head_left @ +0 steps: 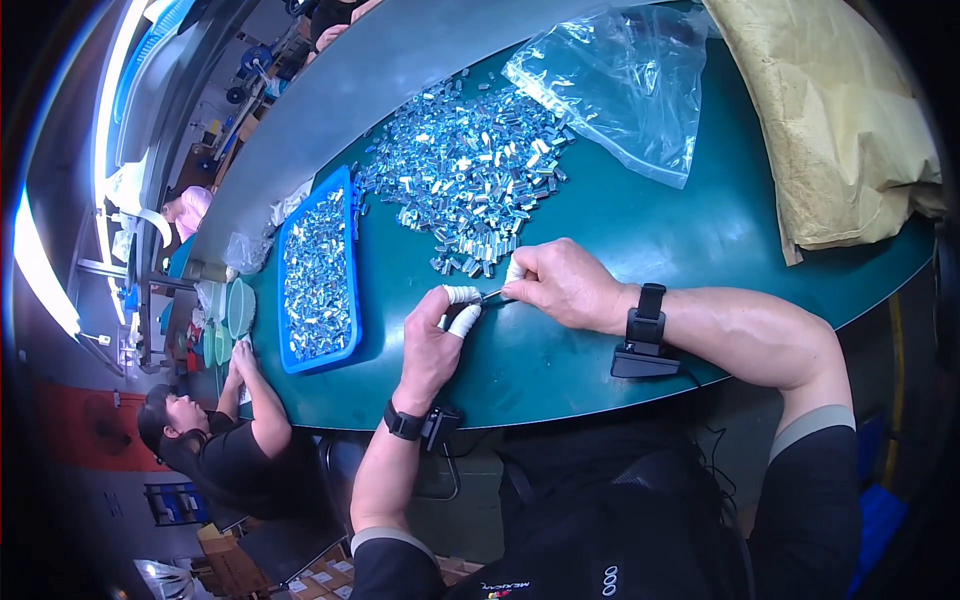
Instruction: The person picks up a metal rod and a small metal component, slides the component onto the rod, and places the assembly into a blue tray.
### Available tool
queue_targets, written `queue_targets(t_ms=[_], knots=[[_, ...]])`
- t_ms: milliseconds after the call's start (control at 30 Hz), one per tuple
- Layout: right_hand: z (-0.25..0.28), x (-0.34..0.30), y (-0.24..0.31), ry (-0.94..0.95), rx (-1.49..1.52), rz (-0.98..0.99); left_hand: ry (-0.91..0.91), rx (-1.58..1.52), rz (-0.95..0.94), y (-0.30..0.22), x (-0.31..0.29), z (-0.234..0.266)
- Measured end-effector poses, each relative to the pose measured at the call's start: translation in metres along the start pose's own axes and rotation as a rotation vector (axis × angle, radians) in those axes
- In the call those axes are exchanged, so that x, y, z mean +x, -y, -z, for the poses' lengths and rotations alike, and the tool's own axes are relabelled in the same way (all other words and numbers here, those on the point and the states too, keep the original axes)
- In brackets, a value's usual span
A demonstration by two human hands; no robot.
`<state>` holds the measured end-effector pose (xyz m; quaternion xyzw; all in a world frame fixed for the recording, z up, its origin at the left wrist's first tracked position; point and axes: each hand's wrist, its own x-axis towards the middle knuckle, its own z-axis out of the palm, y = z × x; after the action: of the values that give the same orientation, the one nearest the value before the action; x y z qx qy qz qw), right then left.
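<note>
My left hand [432, 340] is closed in a pinch, with white wraps on the thumb and forefinger. Between its fingertips shows the end of a small shiny metal piece [489, 295]. My right hand [572, 284], a white wrap on one finger, pinches at the same spot from the right. A thin dark sliver shows by its fingertips; what it is cannot be made out. Just beyond both hands spreads a pile of small silvery metal pieces [470, 170]. Left of the pile, a blue tray [357, 335] holds many similar metal pieces [318, 280].
The green tabletop [640, 330] curves along its near edge. A clear plastic bag [640, 95] lies at the back, and a large tan sack [840, 130] at the right. Green bowls [240, 308] stand far left, beside a co-worker in a dark shirt [240, 465] seated at the table.
</note>
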<state>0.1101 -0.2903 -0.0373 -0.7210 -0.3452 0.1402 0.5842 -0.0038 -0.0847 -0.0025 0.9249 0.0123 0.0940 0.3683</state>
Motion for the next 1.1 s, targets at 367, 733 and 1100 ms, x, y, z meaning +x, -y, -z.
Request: queue_targets(t_ms=[367, 733, 1100], knots=[[0.0, 0.0, 0.004, 0.051, -0.151, -0.005, 0.037, -0.042, -0.068, -0.005, 0.002, -0.015], [-0.002, -0.001, 0.004, 0.048, -0.234, 0.039, -0.016, -0.067, -0.029, -0.004, -0.004, -0.024], [-0.002, -0.003, 0.0, -0.037, -0.044, 0.017, -0.122, 0.199, -0.089, 0.014, -0.008, 0.029]])
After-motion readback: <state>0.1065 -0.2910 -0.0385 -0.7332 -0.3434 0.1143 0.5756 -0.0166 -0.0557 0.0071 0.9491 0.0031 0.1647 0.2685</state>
